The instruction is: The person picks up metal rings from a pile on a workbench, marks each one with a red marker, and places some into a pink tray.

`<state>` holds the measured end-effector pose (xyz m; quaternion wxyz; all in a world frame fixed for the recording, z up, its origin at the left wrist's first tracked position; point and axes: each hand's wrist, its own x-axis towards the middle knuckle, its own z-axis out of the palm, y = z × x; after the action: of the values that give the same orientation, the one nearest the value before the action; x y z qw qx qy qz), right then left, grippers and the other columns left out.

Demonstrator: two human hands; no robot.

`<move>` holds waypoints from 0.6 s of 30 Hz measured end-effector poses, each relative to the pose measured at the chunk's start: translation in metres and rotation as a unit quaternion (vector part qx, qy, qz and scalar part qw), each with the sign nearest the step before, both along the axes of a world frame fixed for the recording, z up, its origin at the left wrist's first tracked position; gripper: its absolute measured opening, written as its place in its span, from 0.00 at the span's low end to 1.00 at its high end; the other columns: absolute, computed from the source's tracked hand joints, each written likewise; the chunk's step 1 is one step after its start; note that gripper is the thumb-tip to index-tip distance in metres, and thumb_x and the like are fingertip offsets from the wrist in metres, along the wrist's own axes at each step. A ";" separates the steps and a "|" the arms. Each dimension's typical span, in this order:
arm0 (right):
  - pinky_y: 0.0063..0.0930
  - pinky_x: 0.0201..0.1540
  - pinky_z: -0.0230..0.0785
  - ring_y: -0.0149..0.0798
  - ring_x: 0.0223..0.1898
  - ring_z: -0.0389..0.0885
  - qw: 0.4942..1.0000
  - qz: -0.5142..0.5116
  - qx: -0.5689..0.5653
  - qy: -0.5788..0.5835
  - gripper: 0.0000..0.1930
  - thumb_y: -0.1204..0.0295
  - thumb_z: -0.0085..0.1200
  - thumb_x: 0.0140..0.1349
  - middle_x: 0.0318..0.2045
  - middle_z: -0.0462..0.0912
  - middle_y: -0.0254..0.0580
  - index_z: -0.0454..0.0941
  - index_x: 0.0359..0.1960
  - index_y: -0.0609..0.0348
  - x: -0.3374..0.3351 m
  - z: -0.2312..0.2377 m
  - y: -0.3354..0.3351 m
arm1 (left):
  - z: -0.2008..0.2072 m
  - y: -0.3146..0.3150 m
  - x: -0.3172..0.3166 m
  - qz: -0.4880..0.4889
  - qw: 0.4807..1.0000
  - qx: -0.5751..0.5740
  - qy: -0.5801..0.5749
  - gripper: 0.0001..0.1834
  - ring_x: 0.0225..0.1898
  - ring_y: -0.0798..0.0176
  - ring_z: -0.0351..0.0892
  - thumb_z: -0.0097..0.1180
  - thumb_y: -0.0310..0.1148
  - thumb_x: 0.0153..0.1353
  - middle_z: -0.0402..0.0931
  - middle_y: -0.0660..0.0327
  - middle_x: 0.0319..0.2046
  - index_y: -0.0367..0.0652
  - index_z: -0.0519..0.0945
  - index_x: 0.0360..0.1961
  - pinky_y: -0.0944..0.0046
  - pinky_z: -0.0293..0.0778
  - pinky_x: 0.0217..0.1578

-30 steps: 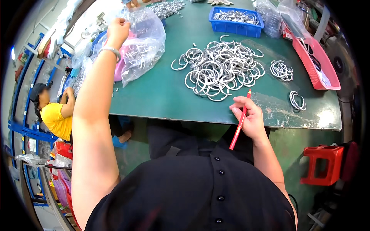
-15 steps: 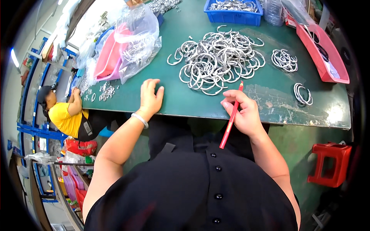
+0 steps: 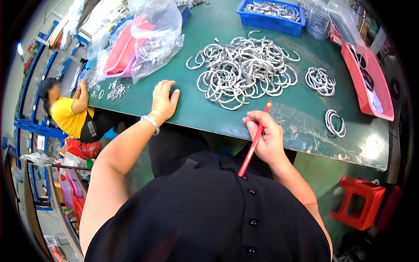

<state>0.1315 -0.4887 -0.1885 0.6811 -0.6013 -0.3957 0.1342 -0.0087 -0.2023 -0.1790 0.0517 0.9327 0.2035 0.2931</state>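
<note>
A red pencil (image 3: 248,158) slants through my right hand (image 3: 268,139), pinched between thumb and fingers near the table's front edge. Its upper tip points at a big heap of silvery metal open rings (image 3: 246,70), apart from it. My left hand (image 3: 164,101) rests by the table edge, left of the heap, holding nothing, its thumb spread from the fingers. Right of the heap lie a smaller cluster of the same rings (image 3: 321,81) and, nearer the edge, a little stack of rings (image 3: 334,123).
A blue bin (image 3: 270,22) of metal pieces stands at the back. Pink baskets flank the work area: one (image 3: 124,48) under a clear plastic bag at left, one (image 3: 371,96) at right. A person in yellow (image 3: 72,114) sits far left. A red stool (image 3: 360,203) stands on the floor.
The whole view has turned a little, so the table edge slopes down to the right. Both hands keep nearly the same pose, and the pencil stays in my right hand.
</note>
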 end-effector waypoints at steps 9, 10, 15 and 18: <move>0.22 0.34 0.69 0.32 0.30 0.77 0.990 -0.133 0.003 -0.057 0.10 0.82 0.53 0.52 0.30 0.79 0.42 0.73 0.37 0.64 -0.009 -0.003 0.008 | 0.034 0.062 0.094 0.220 0.931 -0.237 0.168 0.16 0.35 0.54 0.77 0.56 0.42 0.49 0.77 0.52 0.32 0.40 0.78 0.33 0.59 0.71 0.37; 0.22 0.34 0.69 0.31 0.29 0.77 0.989 -0.136 0.001 -0.056 0.10 0.82 0.53 0.52 0.30 0.79 0.41 0.73 0.37 0.64 -0.010 -0.003 0.008 | 0.034 0.067 0.097 0.217 0.932 -0.239 0.164 0.16 0.35 0.54 0.77 0.56 0.42 0.49 0.77 0.52 0.32 0.40 0.78 0.33 0.59 0.71 0.37; 0.21 0.34 0.69 0.30 0.30 0.76 0.982 -0.168 -0.025 -0.079 0.09 0.82 0.53 0.53 0.31 0.79 0.41 0.73 0.37 0.64 -0.014 0.002 0.015 | 0.032 0.072 0.094 0.134 0.926 -0.288 0.202 0.11 0.29 0.57 0.77 0.55 0.38 0.47 0.77 0.54 0.24 0.41 0.78 0.27 0.59 0.71 0.33; 0.21 0.34 0.69 0.31 0.30 0.77 0.974 -0.189 -0.049 -0.116 0.09 0.82 0.52 0.53 0.31 0.79 0.42 0.73 0.37 0.65 -0.016 0.005 0.019 | 0.032 0.062 0.082 0.029 0.939 -0.284 0.193 0.12 0.22 0.64 0.74 0.56 0.35 0.49 0.74 0.57 0.18 0.35 0.77 0.26 0.63 0.70 0.26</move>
<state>0.1155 -0.4698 -0.1834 0.6137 -0.7090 -0.3441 -0.0480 0.0736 -0.1400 -0.1471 0.2652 0.9119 0.3109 0.0388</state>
